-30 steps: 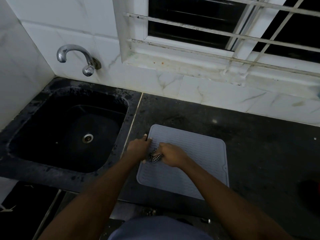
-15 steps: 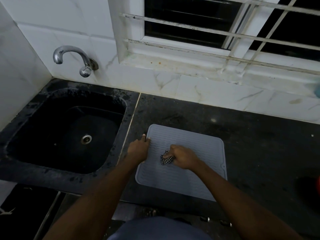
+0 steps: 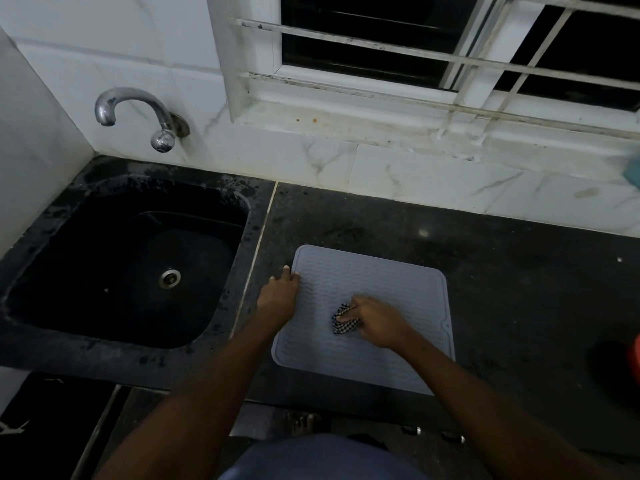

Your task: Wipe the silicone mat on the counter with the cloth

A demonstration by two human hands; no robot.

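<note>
A grey silicone mat (image 3: 388, 282) with a wavy ribbed surface lies flat on the black stone counter (image 3: 519, 271), just right of the sink. My right hand (image 3: 377, 320) is closed around a bunched black-and-white checked cloth (image 3: 343, 323) and presses it onto the middle of the mat. My left hand (image 3: 278, 297) rests on the mat's left edge, fingertips on its rim, holding nothing. Most of the cloth is hidden under my right hand.
A black sink (image 3: 121, 268) with a metal drain sits to the left under a chrome wall tap (image 3: 138, 116). White tiled wall and a barred window run behind. A red object (image 3: 636, 355) shows at the far right edge.
My right hand has slid the cloth rightward from the mat's left part to its middle. My left hand has stayed on the left edge.
</note>
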